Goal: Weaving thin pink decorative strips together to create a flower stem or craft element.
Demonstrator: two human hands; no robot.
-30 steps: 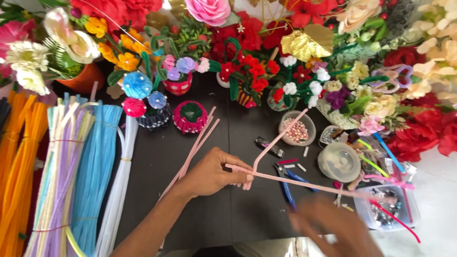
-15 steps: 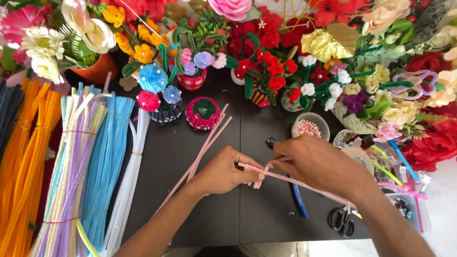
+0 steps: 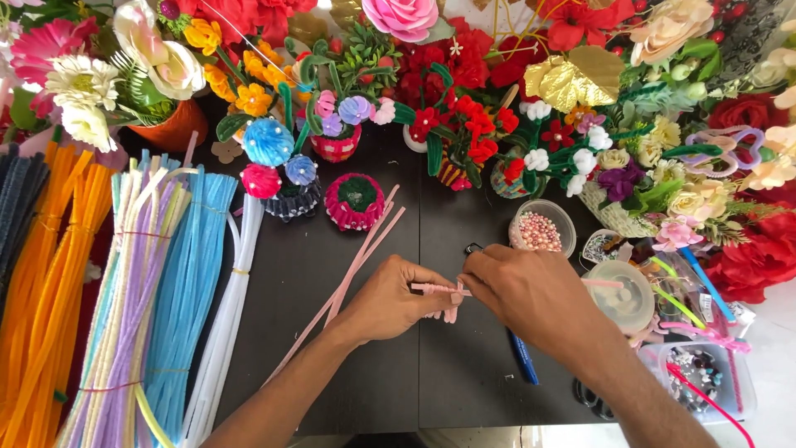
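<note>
Head view, looking down on a black tabletop (image 3: 348, 365).

Left hand (image 3: 390, 300): fingers curled shut, pinching a thin pink fuzzy pipe cleaner (image 3: 439, 289) near the table's middle. The stem lies roughly level between the two hands, with a small twisted knot of pink ends hanging just below the grip.

Right hand (image 3: 526, 294): closed on the same pink stem from the right side, fingertips meeting those of the left hand. The stem's far end shows again to the right of this hand, crossing a round clear plastic lid (image 3: 618, 296).

Loose pink pipe cleaners (image 3: 352, 270): several long ones lie diagonally on the tabletop, running from under the left wrist up toward a small pink and green knitted pot (image 3: 355, 202).

Left side: bundles of long pipe cleaners laid lengthwise, orange (image 3: 37, 282), pastel lilac and yellow (image 3: 124, 299), light blue (image 3: 195, 282), white (image 3: 224, 332).

Far edge: a dense row of artificial flowers (image 3: 464, 99), red, pink, yellow and white, in small pots.

Right of the hands: a round clear tub of pale pink beads (image 3: 541, 230), just beyond the right hand's knuckles. A blue pen-like stick (image 3: 522, 357) lies on the tabletop under the right forearm. A clear rectangular box of small items (image 3: 705, 373) sits at the near right corner.
</note>
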